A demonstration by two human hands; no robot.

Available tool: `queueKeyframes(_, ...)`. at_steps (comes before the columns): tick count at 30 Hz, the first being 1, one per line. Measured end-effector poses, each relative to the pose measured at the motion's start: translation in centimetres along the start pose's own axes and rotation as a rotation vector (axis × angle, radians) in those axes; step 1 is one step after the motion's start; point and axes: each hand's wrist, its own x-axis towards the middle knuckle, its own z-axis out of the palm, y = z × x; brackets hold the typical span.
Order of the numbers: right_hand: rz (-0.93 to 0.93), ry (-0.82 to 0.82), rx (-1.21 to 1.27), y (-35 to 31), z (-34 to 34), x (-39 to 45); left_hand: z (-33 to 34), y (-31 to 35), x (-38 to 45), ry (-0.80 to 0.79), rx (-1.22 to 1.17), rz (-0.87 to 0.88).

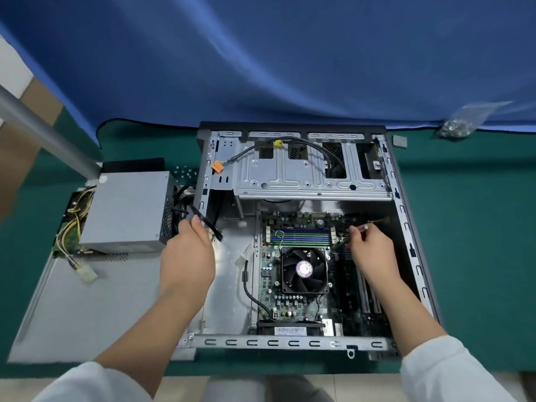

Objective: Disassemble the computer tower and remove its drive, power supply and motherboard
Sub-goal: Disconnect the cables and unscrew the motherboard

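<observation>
The open computer tower (pixel 406 227) lies on its side on the green table. Its motherboard (pixel 293 303) with a black CPU fan (pixel 304 269) sits inside. The grey power supply (pixel 127 210) rests outside, left of the case, on the removed side panel (pixel 87 309). My left hand (pixel 188 256) grips a bundle of black cables (pixel 207 224) at the case's left wall. My right hand (pixel 368 250) pinches a small red-tipped cable connector (pixel 362 227) above the motherboard's upper right area. The metal drive cage (pixel 304 172) spans the top of the case.
A clear bag of screws (pixel 461 123) lies at the back right by the blue cloth (pixel 261 68). A small grey square piece (pixel 399 141) sits beside the case's corner. A grey pole (pixel 43 132) slants at the left. Yellow wires (pixel 72 224) trail from the power supply.
</observation>
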Motion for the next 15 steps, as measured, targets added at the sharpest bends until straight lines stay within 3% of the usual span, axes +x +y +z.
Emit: queueKeyframes(15,0.018,0.014,0.048,0.28,0.27,0.2,-0.35,0.36,-0.21,-0.028,0.005,-0.041)
